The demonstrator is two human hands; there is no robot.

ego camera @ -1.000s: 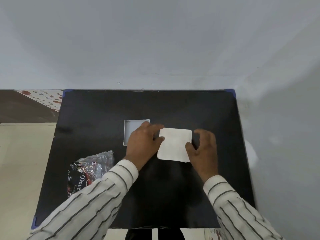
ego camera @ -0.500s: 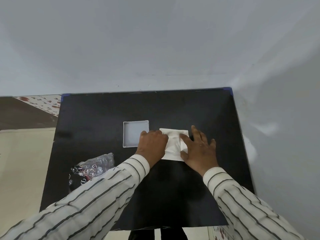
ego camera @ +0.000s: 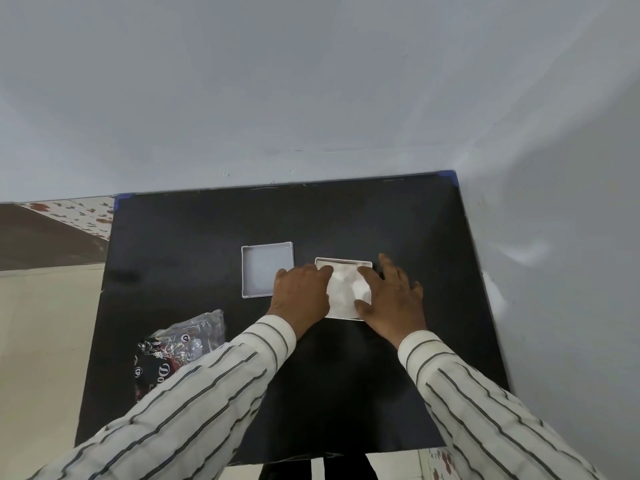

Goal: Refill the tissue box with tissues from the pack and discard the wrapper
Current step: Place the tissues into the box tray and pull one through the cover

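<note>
A white square tissue box [ego camera: 346, 262] stands on the black table [ego camera: 381, 216], right of centre. A stack of white tissues [ego camera: 341, 292] lies in it, dented in the middle. My left hand [ego camera: 301, 294] covers the stack's left side, its fingertips pressing on the tissues. My right hand [ego camera: 391, 299] rests over the right side with fingers spread, thumb and forefinger pressing the tissues. The box's white lid [ego camera: 267, 270] lies open-side up just left of the box. The crumpled clear and dark wrapper [ego camera: 180, 344] lies at the front left, partly behind my left sleeve.
Grey walls close off the table at the back and on the right. A floral cloth [ego camera: 79, 214] and beige floor [ego camera: 41, 341] show beyond the table's left edge.
Both hands brought the tissue stack down into the box and now press on it. The flat stack has become dented, and the box rim shows around it.
</note>
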